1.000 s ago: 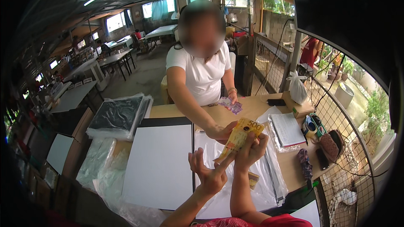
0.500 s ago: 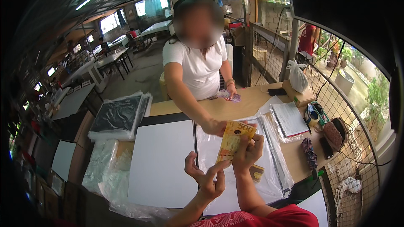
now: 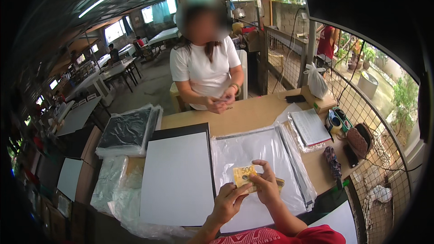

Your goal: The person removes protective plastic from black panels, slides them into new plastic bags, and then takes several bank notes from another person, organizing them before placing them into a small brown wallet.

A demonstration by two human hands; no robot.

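Note:
A yellow banknote (image 3: 242, 175) is held up in front of me, low over a plastic-wrapped stack of white sheets (image 3: 246, 151). My left hand (image 3: 226, 202) pinches its lower edge from the left, while my right hand (image 3: 266, 187) grips its right side with thumb and fingers. Partly covered by my right hand, a second yellowish piece (image 3: 280, 184) shows behind it; I cannot tell what it is. Across the table, a person in a white shirt (image 3: 205, 63) holds something small and purplish between both hands (image 3: 220, 102).
Left of the wrapped stack lies a large white board (image 3: 177, 178) on black. Plastic-wrapped dark sheets (image 3: 125, 129) sit farther left. On the right are a clipboard with paper (image 3: 309, 127), a folded umbrella (image 3: 333, 162), a brown pouch (image 3: 359, 141) and a wire mesh fence (image 3: 384, 144).
The other person's hand has let go of the banknote and drawn back to their other hand. My hands have brought the banknote down and nearer, and my left hand has closed on it.

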